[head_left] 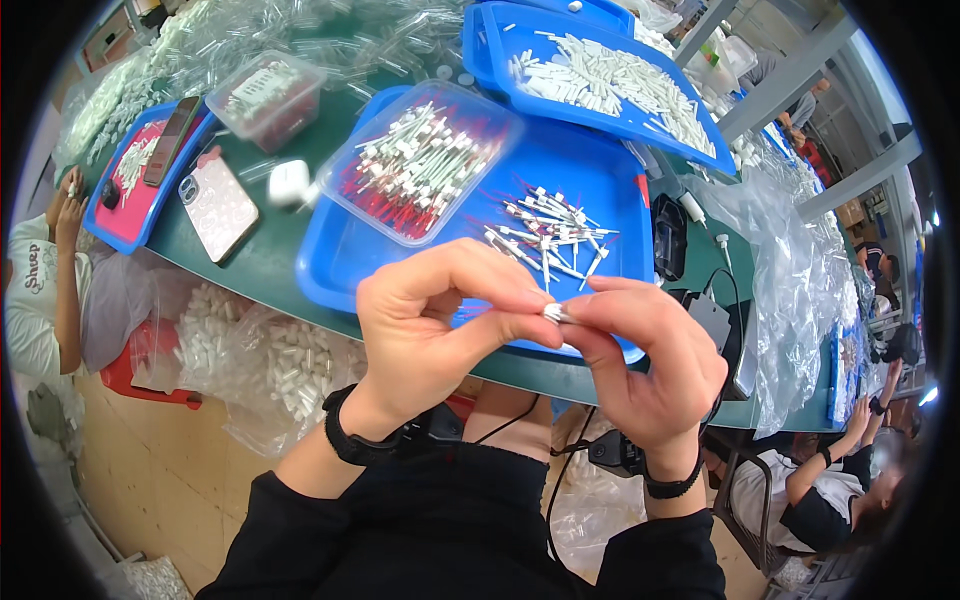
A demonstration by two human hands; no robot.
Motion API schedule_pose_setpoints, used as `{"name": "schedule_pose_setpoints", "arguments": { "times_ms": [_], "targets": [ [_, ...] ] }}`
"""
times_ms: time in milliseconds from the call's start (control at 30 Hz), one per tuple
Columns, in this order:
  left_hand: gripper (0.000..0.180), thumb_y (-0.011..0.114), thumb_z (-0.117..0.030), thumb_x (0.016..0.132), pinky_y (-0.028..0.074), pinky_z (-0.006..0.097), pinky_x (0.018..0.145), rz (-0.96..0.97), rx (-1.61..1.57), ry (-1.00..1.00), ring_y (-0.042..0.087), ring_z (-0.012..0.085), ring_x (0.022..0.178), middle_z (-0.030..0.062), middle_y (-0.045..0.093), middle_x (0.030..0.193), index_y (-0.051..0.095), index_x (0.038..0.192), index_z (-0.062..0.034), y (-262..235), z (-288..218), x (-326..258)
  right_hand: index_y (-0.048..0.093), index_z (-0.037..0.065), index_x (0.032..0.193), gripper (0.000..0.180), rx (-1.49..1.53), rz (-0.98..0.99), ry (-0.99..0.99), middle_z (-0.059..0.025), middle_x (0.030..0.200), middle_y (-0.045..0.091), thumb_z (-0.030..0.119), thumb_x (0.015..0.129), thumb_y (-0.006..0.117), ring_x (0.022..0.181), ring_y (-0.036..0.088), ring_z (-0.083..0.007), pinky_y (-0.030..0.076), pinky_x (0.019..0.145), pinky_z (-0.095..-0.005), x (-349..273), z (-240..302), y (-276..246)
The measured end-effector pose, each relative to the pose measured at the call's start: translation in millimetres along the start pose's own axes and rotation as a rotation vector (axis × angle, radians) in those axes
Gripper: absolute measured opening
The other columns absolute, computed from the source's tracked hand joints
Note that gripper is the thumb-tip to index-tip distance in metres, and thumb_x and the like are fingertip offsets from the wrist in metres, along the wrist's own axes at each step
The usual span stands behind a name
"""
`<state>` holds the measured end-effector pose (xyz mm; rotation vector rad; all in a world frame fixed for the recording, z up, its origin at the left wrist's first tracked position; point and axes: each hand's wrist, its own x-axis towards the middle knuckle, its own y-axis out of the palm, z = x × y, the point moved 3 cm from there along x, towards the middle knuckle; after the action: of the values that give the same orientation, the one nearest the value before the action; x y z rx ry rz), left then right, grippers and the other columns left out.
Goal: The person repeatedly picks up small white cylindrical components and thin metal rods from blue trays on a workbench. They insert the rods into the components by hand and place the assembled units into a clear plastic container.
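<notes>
- Head view: the left hand point(425, 315) and right hand point(655, 360) have thumbs and fingertips clamped on a small white piece point(553, 313), above the near part of the blue tray point(325, 255).
- That piece is not yet laid down; its stage I cannot tell (fingertips cover most of it).
- Probably done: red-stranded pieces heaped in the clear box point(428, 242).
- Probably left: plain white tubes point(610, 75) in the upper tray point(487, 45).

Two clear tubs point(272, 133), one pink-cased phone point(220, 207), one white case point(289, 182), at least three blue trays point(340, 268), and white sticks point(550, 235), way too many to count lol.
</notes>
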<state>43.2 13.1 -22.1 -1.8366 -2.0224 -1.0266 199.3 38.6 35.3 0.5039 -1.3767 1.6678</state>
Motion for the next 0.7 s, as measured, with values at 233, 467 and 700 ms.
{"name": "schedule_pose_setpoints", "arguments": {
  "times_ms": [233, 467, 700],
  "targets": [
    [0.021, 0.075, 0.007, 0.07, 0.052, 0.03, 0.075, 0.074, 0.116, -0.14, 0.065, 0.0202, 0.085, 0.0118, 0.066, 0.091, 0.066, 0.089, 0.0034, -10, -1, 1, 0.063, 0.0, 0.103, 0.034, -0.053, 0.154, -0.005, -0.0091, 0.083, 0.066, 0.004, 0.072, 0.074, 0.069, 0.063, -0.0236, 0.053, 0.066, -0.0332, 6, -9, 9],
    [0.043, 0.08, -0.015, 0.067, 0.047, 0.03, 0.079, 0.288, 1.07, -0.279, 0.061, 0.0206, 0.091, 0.0091, 0.064, 0.101, 0.065, 0.106, -0.0033, -55, -27, 56, 0.062, 0.004, 0.107, 0.04, -0.154, 0.334, 0.299, -0.0144, 0.09, 0.067, 0.025, 0.076, 0.075, 0.086, 0.063, -0.0303, 0.049, 0.077, -0.0366, 43, -92, -1],
    [0.023, 0.073, -0.011, 0.074, 0.049, 0.036, 0.069, 0.248, 1.412, -0.27, 0.063, 0.0285, 0.075, 0.0179, 0.064, 0.082, 0.067, 0.092, 0.001, -83, 17, 84, 0.069, -0.001, 0.091, 0.032, -0.63, 0.276, 0.716, -0.0169, 0.084, 0.069, 0.026, 0.074, 0.068, 0.081, 0.066, -0.0274, 0.051, 0.073, -0.0347, 68, -237, -5]
  ]
}}
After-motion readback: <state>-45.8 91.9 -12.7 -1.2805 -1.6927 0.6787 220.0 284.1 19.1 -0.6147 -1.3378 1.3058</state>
